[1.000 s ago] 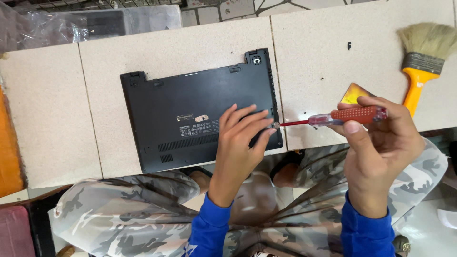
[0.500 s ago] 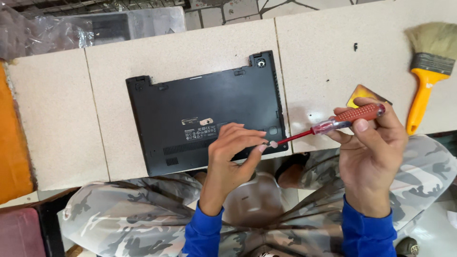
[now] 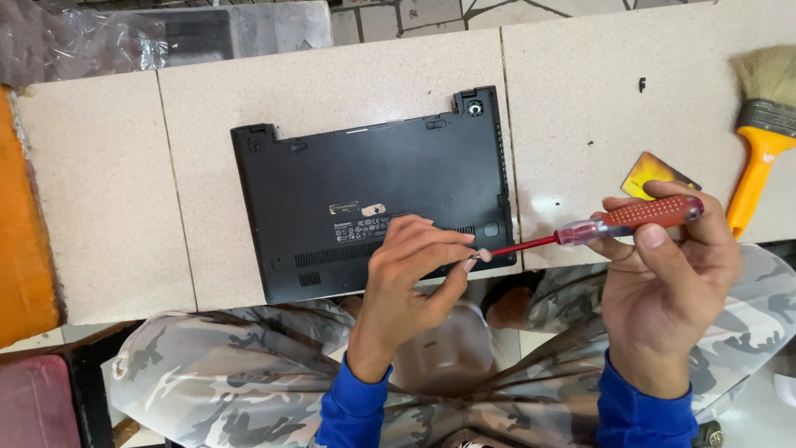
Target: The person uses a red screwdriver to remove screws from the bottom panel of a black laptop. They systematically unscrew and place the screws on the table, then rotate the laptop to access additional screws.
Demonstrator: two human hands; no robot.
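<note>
In the head view I am looking down on a black laptop base (image 3: 373, 207) lying bottom-up at the centre of the frame, on a pale speckled tabletop (image 3: 99, 191). My left hand (image 3: 410, 278) is sitting at lower centre, its fingertips (image 3: 464, 249) pinching together at the laptop's lower right corner, right where the tool's tip is meeting them; whether something tiny is being held between them I cannot tell. My right hand (image 3: 672, 265) is at lower right, clenching around the red handle of a screwdriver (image 3: 613, 226), whose red shaft is pointing left toward that corner. Just above the right hand a small orange card (image 3: 651, 170) is lying on the table. At the far right edge a paintbrush (image 3: 763, 124) with an orange handle is resting. Crumpled clear plastic (image 3: 91, 46) is showing at upper left.
</note>
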